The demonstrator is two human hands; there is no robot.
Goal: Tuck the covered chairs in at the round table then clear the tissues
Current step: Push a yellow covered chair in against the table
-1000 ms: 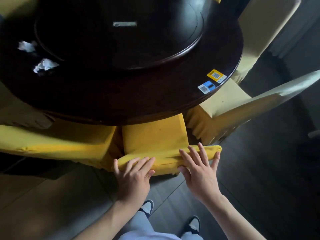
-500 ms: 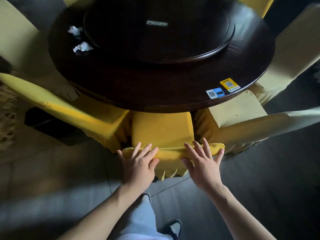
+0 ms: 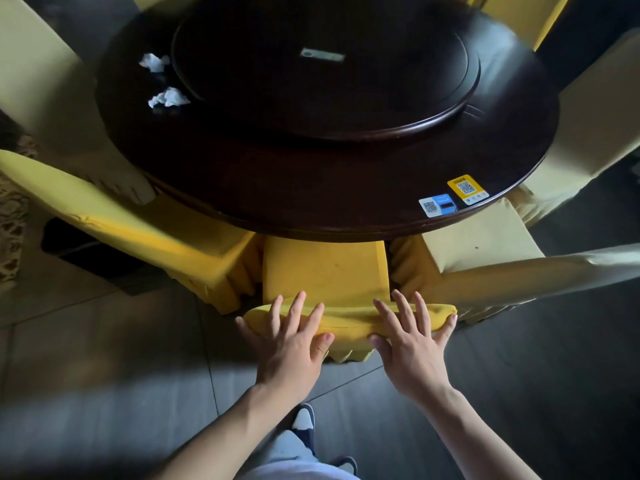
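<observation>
A yellow-covered chair (image 3: pixel 325 268) stands in front of me with its seat partly under the dark round table (image 3: pixel 311 199). My left hand (image 3: pixel 294 344) and my right hand (image 3: pixel 412 337) lie flat with spread fingers on the top of its backrest. Two crumpled white tissues lie on the table's far left: one tissue (image 3: pixel 169 98) nearer me, another tissue (image 3: pixel 154 62) behind it, both beside the raised turntable (image 3: pixel 325 77).
Yellow-covered chairs flank the middle one: a left chair (image 3: pixel 138 230) and a paler right chair (image 3: pixel 485 258), both angled out from the table. More covered chairs (image 3: pixel 595 116) ring the far sides. QR stickers (image 3: pixel 453 195) sit on the table's near right edge. Dark tiled floor lies around my feet.
The view has drawn back and swung left, so the table sits more central. Both hands stay flat on the chair's backrest, and the chair's seat sits slightly further under the table.
</observation>
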